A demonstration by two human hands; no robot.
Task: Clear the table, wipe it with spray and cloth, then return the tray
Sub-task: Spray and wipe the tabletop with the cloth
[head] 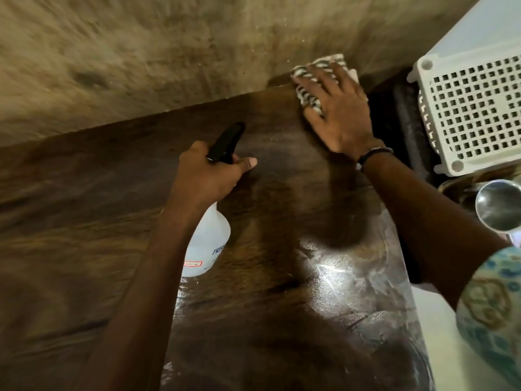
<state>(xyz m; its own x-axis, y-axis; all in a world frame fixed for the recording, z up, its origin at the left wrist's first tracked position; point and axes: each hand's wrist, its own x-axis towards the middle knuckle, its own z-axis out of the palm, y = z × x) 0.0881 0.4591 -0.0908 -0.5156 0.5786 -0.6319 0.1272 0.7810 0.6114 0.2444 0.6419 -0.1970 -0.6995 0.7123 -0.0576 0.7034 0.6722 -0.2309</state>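
The cloth [318, 77] is pressed flat under the right hand [341, 114] at the far corner of the table [253, 277], against the wall. The fingers [318, 80] are spread straight, palm down, and nothing is pinched. The cloth is judged soft and limp; it will bunch unless held down by a flat palm, and its weight is slight. It is probably damp, so some drag on the wood is expected.

The bottle [208, 244] is gripped by the left hand [208, 176] at the neck, over the middle of the table. The fingers are curled round the black trigger head [228, 142] and the thumb is extended. The bottle is judged to be light, stiff plastic, possibly slick if wet; the neck below the trigger is the best hold.

A wet sheen is seen on the near part of the table. No tray can be clearly made out. Beside the table's right edge, a white basket [473, 108] and a steel cup [499, 204] are seen.
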